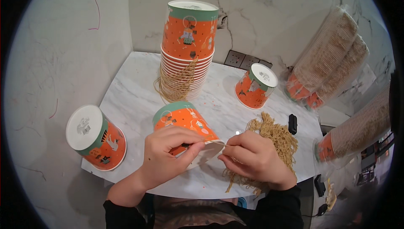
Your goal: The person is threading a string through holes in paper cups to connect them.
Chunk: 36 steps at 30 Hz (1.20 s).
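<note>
A paper bucket point(181, 115), orange with a green band, lies tilted on the table with its white mouth toward me. My left hand point(170, 151) is closed at its rim, thumb and fingers pinching a thin tan string point(216, 142). Across the mouth, my right hand point(254, 157) is closed in a pinch on the same string. Whether the string passes through the rim is hidden by my fingers. Beside and under my right hand lies a tangled heap of tan strings point(280, 138).
Behind stands a tall stack of upturned paper buckets point(189, 35) with string loops draped on it. Single upturned buckets sit at left point(107, 145) and back right point(252, 92). A small black object point(293, 123), wall sockets point(244, 59) and plastic-wrapped bucket stacks point(324, 56) are at right.
</note>
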Each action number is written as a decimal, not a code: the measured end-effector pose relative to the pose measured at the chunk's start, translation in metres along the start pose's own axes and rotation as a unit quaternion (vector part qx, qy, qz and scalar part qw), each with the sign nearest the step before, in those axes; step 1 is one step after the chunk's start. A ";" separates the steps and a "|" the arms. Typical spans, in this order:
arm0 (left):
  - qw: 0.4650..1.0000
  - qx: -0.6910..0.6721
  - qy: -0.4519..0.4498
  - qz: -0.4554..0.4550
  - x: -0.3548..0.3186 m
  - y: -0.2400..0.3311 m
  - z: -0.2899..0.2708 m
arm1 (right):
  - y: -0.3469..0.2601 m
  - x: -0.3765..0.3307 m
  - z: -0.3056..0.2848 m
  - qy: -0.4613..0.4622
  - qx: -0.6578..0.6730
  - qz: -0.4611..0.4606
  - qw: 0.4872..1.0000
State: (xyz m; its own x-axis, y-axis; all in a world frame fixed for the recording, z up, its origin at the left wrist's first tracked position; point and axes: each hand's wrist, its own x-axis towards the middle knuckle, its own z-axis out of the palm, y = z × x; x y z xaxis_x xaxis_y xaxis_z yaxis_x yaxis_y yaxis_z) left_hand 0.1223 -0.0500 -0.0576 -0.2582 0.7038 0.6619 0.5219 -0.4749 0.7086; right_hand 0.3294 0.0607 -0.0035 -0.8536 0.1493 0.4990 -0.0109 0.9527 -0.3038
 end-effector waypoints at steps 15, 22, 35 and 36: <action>0.998 -0.039 -0.052 0.001 -0.004 0.000 0.007 | 0.030 0.010 0.015 0.115 -0.196 -0.219 0.949; 0.997 -0.042 -0.063 0.023 -0.003 -0.001 0.008 | 0.033 0.014 0.020 0.113 -0.108 -0.151 0.976; 0.979 -0.151 -0.008 -0.134 -0.014 -0.010 0.019 | 0.025 0.018 0.018 0.088 -0.023 -0.070 0.993; 0.996 -0.078 0.012 -0.031 -0.008 -0.010 0.018 | 0.024 0.019 0.019 0.097 -0.031 -0.069 0.992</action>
State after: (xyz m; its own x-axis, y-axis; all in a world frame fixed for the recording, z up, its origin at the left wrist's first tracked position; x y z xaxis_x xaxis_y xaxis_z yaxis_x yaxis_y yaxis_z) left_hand 0.1336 -0.0418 -0.0746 -0.3065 0.7223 0.6200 0.3713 -0.5090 0.7766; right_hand 0.3030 0.0818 -0.0165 -0.7298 0.0578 0.6812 -0.0839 0.9813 -0.1732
